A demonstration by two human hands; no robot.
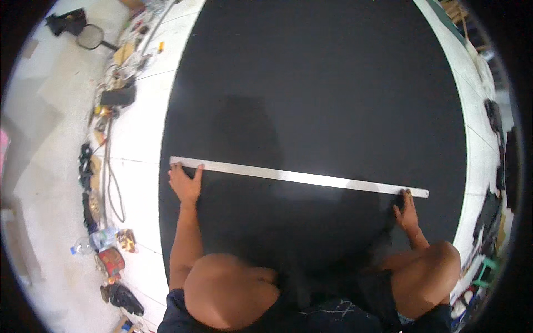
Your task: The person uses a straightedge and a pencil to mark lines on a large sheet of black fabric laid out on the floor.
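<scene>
On my feed, a long silvery ruler (294, 176) lies across black cloth (344, 100), slanting slightly down rightward. I see the left hand (186, 186) spread against its left end; the right hand (408, 214), thumb apart, touches near its right end.

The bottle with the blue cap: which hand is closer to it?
Left. The left hand touches the left end of the ruler, ahead and to the right of the bottle; the right hand is farther away, near the ruler's right end.

White tiled floor (143, 186), pale wall (47, 172)
</scene>
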